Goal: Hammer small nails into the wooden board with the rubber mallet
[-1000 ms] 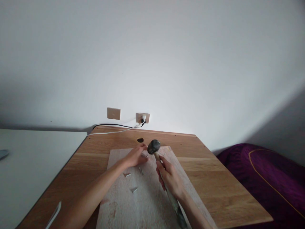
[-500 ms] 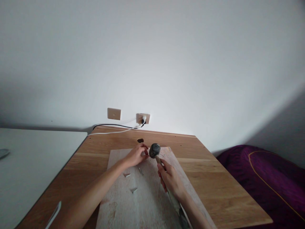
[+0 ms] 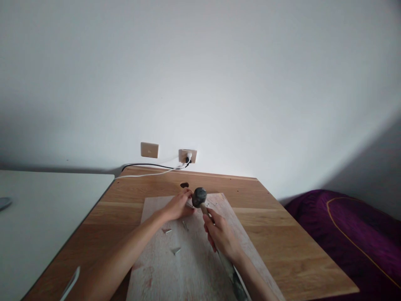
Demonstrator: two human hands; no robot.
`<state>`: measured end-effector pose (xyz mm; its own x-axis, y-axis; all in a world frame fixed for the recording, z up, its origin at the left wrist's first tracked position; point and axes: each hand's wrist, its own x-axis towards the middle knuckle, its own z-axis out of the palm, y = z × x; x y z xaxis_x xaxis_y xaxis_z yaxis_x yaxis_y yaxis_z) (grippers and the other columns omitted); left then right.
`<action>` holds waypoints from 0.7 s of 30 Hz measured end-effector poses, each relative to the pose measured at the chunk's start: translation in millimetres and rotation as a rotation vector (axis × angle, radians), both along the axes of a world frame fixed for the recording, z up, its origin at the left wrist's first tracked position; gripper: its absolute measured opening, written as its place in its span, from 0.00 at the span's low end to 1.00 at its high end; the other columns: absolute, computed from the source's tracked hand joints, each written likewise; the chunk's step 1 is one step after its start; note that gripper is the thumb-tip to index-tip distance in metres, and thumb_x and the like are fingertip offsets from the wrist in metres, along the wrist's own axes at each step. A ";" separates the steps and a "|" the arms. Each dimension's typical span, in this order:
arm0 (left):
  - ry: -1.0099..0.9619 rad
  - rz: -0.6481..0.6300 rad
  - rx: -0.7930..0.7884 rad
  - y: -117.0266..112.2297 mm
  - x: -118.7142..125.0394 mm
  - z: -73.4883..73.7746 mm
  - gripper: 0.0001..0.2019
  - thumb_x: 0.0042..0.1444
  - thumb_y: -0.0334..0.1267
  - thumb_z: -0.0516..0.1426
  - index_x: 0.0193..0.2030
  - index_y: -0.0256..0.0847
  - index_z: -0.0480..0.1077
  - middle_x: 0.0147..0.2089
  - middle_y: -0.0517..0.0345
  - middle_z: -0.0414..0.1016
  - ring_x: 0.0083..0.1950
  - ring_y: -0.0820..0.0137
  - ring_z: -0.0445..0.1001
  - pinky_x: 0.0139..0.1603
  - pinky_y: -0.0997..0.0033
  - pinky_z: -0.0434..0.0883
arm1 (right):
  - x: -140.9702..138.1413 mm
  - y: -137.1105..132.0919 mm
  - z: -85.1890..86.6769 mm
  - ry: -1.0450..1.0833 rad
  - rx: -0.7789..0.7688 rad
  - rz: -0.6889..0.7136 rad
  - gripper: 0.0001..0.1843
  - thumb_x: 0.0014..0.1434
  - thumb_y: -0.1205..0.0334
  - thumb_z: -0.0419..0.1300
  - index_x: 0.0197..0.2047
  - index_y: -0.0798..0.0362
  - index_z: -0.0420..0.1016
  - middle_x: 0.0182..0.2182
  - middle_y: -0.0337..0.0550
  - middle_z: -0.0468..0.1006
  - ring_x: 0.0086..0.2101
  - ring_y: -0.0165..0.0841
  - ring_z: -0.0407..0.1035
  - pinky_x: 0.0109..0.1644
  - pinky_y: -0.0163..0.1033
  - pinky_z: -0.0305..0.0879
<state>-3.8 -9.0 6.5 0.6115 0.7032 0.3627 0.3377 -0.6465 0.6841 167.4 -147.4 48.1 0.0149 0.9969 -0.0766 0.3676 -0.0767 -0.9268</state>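
My right hand [image 3: 221,234] is wrapped round the handle of a mallet [image 3: 199,197] with a dark, rounded head. The head is held over the far part of a pale, worn wooden board [image 3: 156,271]. Just left of the head, the fingers of my left hand [image 3: 180,205] are pinched on a thin light nail [image 3: 189,204], partly hidden by the fingers. Nearer to me, several nails are on the board, among them one nail [image 3: 177,251] and another nail [image 3: 168,231]. More thin nails show faintly right of the mallet head.
Under the board is a brown wooden table [image 3: 269,234], with a cable hole [image 3: 184,184] near its back. Cables [image 3: 150,174] run to a wall socket [image 3: 188,156]. A white surface [image 3: 46,217] adjoins on the left; purple fabric [image 3: 338,225] lies on the right.
The mallet head has shifted slightly left, towards my left hand, along with my right hand. My left fingers have closed in a little and stay at nearly the same spot.
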 end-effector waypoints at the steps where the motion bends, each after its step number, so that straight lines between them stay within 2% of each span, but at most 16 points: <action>1: 0.001 0.002 -0.007 -0.1 0.1 0.2 0.14 0.51 0.34 0.66 0.46 0.40 0.74 0.55 0.47 0.71 0.56 0.57 0.74 0.61 0.59 0.70 | 1.0 -0.3 -1.2 0.017 0.006 -0.019 0.25 0.66 0.40 0.51 0.50 0.53 0.68 0.23 0.27 0.64 0.11 0.22 0.58 0.09 0.27 0.52; 3: 0.004 0.003 -0.018 0.1 0.3 0.3 0.07 0.54 0.36 0.65 0.39 0.40 0.75 0.56 0.46 0.71 0.58 0.56 0.73 0.62 0.58 0.70 | 4.1 -1.8 -4.0 0.045 0.016 -0.054 0.25 0.65 0.39 0.51 0.51 0.52 0.67 0.23 0.27 0.64 0.12 0.22 0.57 0.09 0.27 0.52; 6: -0.007 0.005 -0.021 1.3 0.9 -0.9 0.03 0.55 0.34 0.65 0.33 0.40 0.75 0.56 0.46 0.72 0.59 0.56 0.73 0.63 0.57 0.69 | 8.7 -4.6 -8.1 0.049 0.013 -0.070 0.25 0.65 0.39 0.51 0.50 0.53 0.67 0.23 0.27 0.65 0.12 0.22 0.57 0.09 0.27 0.52; 10: -0.022 -0.012 -0.008 2.6 1.2 -2.8 0.03 0.55 0.30 0.63 0.32 0.40 0.74 0.55 0.46 0.73 0.58 0.57 0.74 0.63 0.58 0.68 | 9.8 -6.6 -10.3 0.049 -0.005 -0.051 0.26 0.65 0.39 0.52 0.51 0.53 0.67 0.23 0.27 0.65 0.12 0.23 0.58 0.10 0.27 0.53; 14: -0.013 -0.034 -0.012 2.7 0.5 -3.2 0.02 0.56 0.31 0.62 0.32 0.40 0.74 0.55 0.47 0.73 0.56 0.58 0.75 0.61 0.60 0.69 | 4.9 -7.2 -4.8 0.067 0.027 -0.038 0.27 0.65 0.38 0.52 0.53 0.53 0.67 0.22 0.27 0.64 0.12 0.23 0.58 0.10 0.27 0.53; 16: -0.010 -0.031 0.000 2.7 0.3 -3.5 0.02 0.56 0.33 0.63 0.36 0.40 0.74 0.54 0.48 0.72 0.55 0.58 0.75 0.60 0.60 0.70 | 1.7 -7.0 -0.5 0.065 0.056 -0.032 0.27 0.66 0.38 0.51 0.53 0.53 0.67 0.22 0.27 0.64 0.12 0.23 0.58 0.10 0.27 0.52; 21: -0.030 -0.017 0.026 0.9 -0.5 -2.2 0.24 0.49 0.36 0.68 0.53 0.41 0.71 0.56 0.48 0.70 0.57 0.55 0.72 0.62 0.55 0.69 | -5.3 -4.4 4.2 0.008 0.030 0.002 0.27 0.66 0.40 0.51 0.55 0.53 0.68 0.23 0.28 0.65 0.12 0.23 0.59 0.10 0.27 0.52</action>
<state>-4.3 -8.1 4.2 0.6118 0.6828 0.3994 0.3058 -0.6698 0.6767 162.1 -151.8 52.3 0.0120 0.9988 -0.0468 0.3601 -0.0479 -0.9317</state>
